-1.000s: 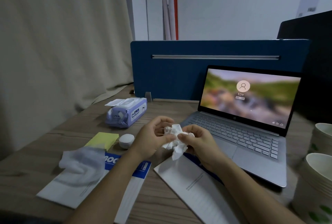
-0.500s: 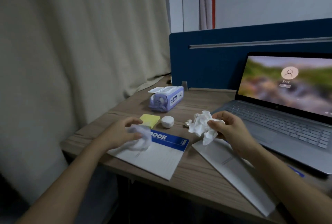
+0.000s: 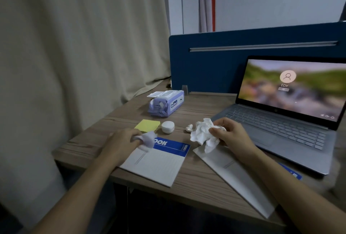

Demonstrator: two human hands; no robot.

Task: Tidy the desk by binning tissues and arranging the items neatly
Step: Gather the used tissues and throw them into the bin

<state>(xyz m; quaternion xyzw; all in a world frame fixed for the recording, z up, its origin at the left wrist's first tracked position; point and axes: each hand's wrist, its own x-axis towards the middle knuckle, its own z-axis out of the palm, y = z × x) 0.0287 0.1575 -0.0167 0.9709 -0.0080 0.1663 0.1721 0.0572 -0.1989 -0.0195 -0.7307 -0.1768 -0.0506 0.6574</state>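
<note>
My right hand (image 3: pixel 231 135) grips a crumpled white tissue (image 3: pixel 203 134) just above the desk, left of the laptop. My left hand (image 3: pixel 121 141) is closed on a second white tissue (image 3: pixel 148 139) that lies on the top edge of a blue-and-white notebook (image 3: pixel 159 162). A second white booklet (image 3: pixel 234 177) lies slanted under my right forearm. Behind the notebook sit a yellow sticky-note pad (image 3: pixel 147 125), a small round white case (image 3: pixel 168 126) and a small white earbud (image 3: pixel 189 128). A purple tissue pack (image 3: pixel 165 103) lies farther back with its lid open.
An open laptop (image 3: pixel 284 121) fills the right of the wooden desk (image 3: pixel 198 110), with a blue item (image 3: pixel 291 172) poking out from under its front edge. A blue partition (image 3: pixel 234 61) stands behind. A beige curtain (image 3: pixel 74 46) hangs at the left, past the desk edge.
One second ago both hands held one tissue together. My left hand then reached left and closed on the second tissue on the notebook, crumpling it. The view turned left.
</note>
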